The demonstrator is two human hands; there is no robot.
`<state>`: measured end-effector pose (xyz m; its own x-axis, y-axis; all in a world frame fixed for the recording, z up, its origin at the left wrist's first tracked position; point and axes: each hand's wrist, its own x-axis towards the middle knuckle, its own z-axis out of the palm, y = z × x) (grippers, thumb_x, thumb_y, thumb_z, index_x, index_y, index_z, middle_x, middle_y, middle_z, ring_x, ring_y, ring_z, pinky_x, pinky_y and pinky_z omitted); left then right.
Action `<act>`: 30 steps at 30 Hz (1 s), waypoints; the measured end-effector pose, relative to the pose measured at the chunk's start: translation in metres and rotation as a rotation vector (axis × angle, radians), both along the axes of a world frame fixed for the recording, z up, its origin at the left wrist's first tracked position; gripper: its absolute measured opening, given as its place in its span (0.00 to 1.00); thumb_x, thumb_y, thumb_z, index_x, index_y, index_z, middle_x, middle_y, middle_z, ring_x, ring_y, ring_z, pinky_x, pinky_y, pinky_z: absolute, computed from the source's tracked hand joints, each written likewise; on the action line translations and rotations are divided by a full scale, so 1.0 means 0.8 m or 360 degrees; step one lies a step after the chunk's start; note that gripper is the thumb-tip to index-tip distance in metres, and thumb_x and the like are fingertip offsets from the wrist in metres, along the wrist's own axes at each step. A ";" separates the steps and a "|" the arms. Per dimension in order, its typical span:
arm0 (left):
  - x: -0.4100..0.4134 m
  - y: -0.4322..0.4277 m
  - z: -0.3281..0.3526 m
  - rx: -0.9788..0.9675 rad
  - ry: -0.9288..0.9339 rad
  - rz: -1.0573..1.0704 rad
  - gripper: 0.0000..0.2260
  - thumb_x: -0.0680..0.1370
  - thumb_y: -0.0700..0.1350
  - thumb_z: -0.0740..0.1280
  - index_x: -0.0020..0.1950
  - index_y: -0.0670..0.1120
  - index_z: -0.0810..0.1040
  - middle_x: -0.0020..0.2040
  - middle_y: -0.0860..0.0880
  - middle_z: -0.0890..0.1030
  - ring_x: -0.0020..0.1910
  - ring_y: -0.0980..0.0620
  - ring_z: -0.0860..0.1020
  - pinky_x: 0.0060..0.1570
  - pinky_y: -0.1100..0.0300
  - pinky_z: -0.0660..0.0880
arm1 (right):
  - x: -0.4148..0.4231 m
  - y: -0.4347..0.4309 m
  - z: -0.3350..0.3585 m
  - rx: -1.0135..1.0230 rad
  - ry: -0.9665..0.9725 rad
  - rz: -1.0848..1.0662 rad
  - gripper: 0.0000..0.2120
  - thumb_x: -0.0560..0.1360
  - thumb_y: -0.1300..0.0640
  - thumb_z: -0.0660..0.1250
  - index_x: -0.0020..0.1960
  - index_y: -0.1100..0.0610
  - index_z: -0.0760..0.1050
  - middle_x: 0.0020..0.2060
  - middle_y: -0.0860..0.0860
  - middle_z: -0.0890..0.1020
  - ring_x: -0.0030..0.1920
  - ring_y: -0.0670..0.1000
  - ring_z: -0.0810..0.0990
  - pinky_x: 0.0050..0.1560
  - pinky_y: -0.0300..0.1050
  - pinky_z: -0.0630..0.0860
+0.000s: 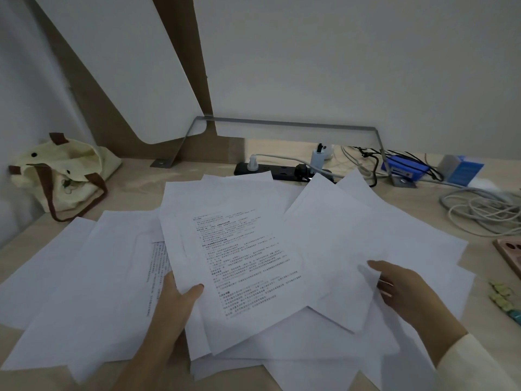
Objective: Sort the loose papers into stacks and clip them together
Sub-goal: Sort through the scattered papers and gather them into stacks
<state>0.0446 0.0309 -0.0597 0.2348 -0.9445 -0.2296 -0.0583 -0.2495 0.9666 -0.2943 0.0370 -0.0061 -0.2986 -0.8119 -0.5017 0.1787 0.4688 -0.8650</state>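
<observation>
Several loose white papers (352,244) lie spread and overlapping across the light wooden desk. A printed sheet (239,258) covered in black text lies on top in the middle. My left hand (176,303) holds its lower left edge, thumb on top and fingers underneath. My right hand (400,289) rests on blank sheets at the right, thumb over a sheet's corner and fingers partly tucked under it. A few small green clips (501,296) lie at the desk's right edge.
A cream tote bag (62,176) with brown straps sits at the back left. A black power strip (276,170), plugs, a blue box (406,167) and coiled grey cables (479,210) run along the back right. A pink tray (510,255) lies at the far right.
</observation>
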 end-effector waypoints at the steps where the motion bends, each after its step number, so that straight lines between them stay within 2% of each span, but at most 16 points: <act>1: 0.001 -0.001 -0.003 -0.0002 -0.0030 0.0007 0.23 0.75 0.36 0.66 0.69 0.42 0.66 0.61 0.44 0.75 0.58 0.45 0.74 0.57 0.53 0.69 | 0.005 -0.004 -0.002 -0.0019 0.0142 0.0053 0.08 0.74 0.61 0.65 0.51 0.64 0.76 0.46 0.58 0.80 0.45 0.58 0.78 0.47 0.50 0.74; 4: 0.002 -0.001 -0.004 0.0019 -0.0084 -0.0002 0.26 0.73 0.39 0.69 0.69 0.42 0.66 0.62 0.43 0.75 0.59 0.44 0.74 0.57 0.51 0.70 | 0.022 -0.017 -0.007 -0.0075 0.0705 0.0095 0.08 0.75 0.63 0.64 0.52 0.64 0.75 0.48 0.61 0.81 0.48 0.60 0.79 0.54 0.55 0.75; 7: 0.000 0.003 -0.003 -0.0019 -0.0125 0.0020 0.25 0.75 0.37 0.66 0.71 0.44 0.64 0.63 0.45 0.74 0.61 0.44 0.73 0.58 0.53 0.68 | 0.025 -0.027 -0.013 -0.0123 0.1180 0.0129 0.09 0.77 0.64 0.58 0.51 0.66 0.74 0.42 0.59 0.78 0.45 0.60 0.77 0.44 0.46 0.69; 10: -0.005 0.012 0.004 -0.0078 -0.0131 0.0027 0.29 0.77 0.35 0.64 0.75 0.48 0.57 0.65 0.50 0.68 0.63 0.50 0.68 0.62 0.56 0.63 | 0.021 -0.023 -0.004 -0.0308 0.1492 0.0011 0.09 0.78 0.65 0.55 0.48 0.65 0.73 0.37 0.58 0.75 0.40 0.61 0.76 0.39 0.45 0.65; 13: -0.009 0.018 0.009 -0.0141 -0.0154 0.0029 0.34 0.78 0.35 0.62 0.77 0.52 0.48 0.75 0.52 0.58 0.72 0.50 0.61 0.68 0.58 0.57 | 0.013 -0.021 0.018 -0.0504 0.1580 -0.0123 0.12 0.79 0.62 0.54 0.53 0.62 0.75 0.38 0.58 0.78 0.37 0.58 0.74 0.38 0.45 0.65; 15: -0.008 0.018 0.009 -0.0170 -0.0195 0.0016 0.32 0.78 0.34 0.61 0.76 0.52 0.51 0.76 0.52 0.57 0.73 0.51 0.59 0.68 0.60 0.55 | 0.011 -0.019 0.045 -0.0668 0.1621 -0.0194 0.14 0.80 0.61 0.54 0.60 0.60 0.75 0.40 0.55 0.77 0.39 0.56 0.74 0.40 0.44 0.65; 19: -0.006 0.023 0.013 -0.0158 -0.0235 -0.0087 0.19 0.78 0.34 0.60 0.67 0.48 0.71 0.69 0.48 0.69 0.62 0.54 0.66 0.64 0.60 0.60 | 0.035 -0.003 0.104 -0.1119 0.1913 -0.0235 0.15 0.80 0.61 0.56 0.64 0.58 0.73 0.36 0.54 0.75 0.33 0.54 0.71 0.31 0.41 0.63; 21: -0.005 0.024 0.012 -0.0141 -0.0216 -0.0075 0.16 0.78 0.35 0.60 0.63 0.49 0.73 0.66 0.48 0.71 0.61 0.54 0.66 0.64 0.59 0.61 | 0.057 0.006 0.118 -0.1336 0.2032 -0.0089 0.17 0.78 0.62 0.59 0.66 0.58 0.73 0.38 0.53 0.78 0.31 0.51 0.71 0.33 0.31 0.66; 22: -0.004 0.023 0.012 -0.0133 -0.0187 -0.0058 0.15 0.78 0.35 0.60 0.61 0.50 0.73 0.64 0.49 0.71 0.61 0.54 0.67 0.63 0.59 0.61 | 0.070 0.008 0.117 -0.1380 0.2073 0.0034 0.17 0.77 0.63 0.60 0.65 0.56 0.73 0.42 0.55 0.81 0.33 0.52 0.76 0.36 0.31 0.71; 24: -0.006 0.027 0.013 -0.0166 -0.0146 -0.0028 0.13 0.79 0.37 0.60 0.59 0.50 0.75 0.63 0.51 0.72 0.62 0.53 0.68 0.62 0.61 0.61 | 0.099 0.013 0.098 -0.1375 0.2138 0.0262 0.18 0.76 0.64 0.61 0.64 0.52 0.75 0.53 0.54 0.83 0.45 0.55 0.83 0.44 0.41 0.77; 25: -0.009 0.030 0.014 -0.0179 -0.0111 0.0000 0.11 0.79 0.39 0.60 0.59 0.50 0.76 0.62 0.53 0.73 0.63 0.53 0.69 0.62 0.62 0.61 | 0.114 0.013 0.083 -0.1338 0.2174 0.0362 0.19 0.75 0.63 0.62 0.63 0.50 0.76 0.54 0.53 0.83 0.49 0.53 0.83 0.44 0.43 0.79; 27: -0.014 0.036 0.021 -0.0135 0.0106 0.0051 0.10 0.80 0.47 0.60 0.57 0.51 0.78 0.59 0.58 0.75 0.62 0.56 0.70 0.61 0.62 0.62 | 0.144 0.018 0.056 -0.1216 0.2304 0.0680 0.20 0.68 0.60 0.65 0.59 0.48 0.78 0.49 0.50 0.85 0.45 0.51 0.85 0.35 0.42 0.80; 28: -0.017 0.028 0.022 -0.0071 0.0210 0.0056 0.12 0.80 0.50 0.58 0.57 0.51 0.79 0.58 0.59 0.75 0.60 0.56 0.72 0.61 0.61 0.64 | 0.159 0.019 0.044 -0.1150 0.2359 0.0833 0.22 0.68 0.61 0.65 0.60 0.47 0.77 0.49 0.49 0.85 0.44 0.50 0.85 0.33 0.41 0.79; 30: -0.018 0.013 0.019 0.0092 0.0323 0.0044 0.17 0.81 0.53 0.55 0.58 0.49 0.79 0.57 0.53 0.80 0.53 0.54 0.78 0.56 0.58 0.71 | 0.181 0.020 0.020 -0.0935 0.2274 0.1161 0.26 0.74 0.62 0.59 0.70 0.44 0.66 0.58 0.48 0.79 0.54 0.50 0.80 0.44 0.43 0.77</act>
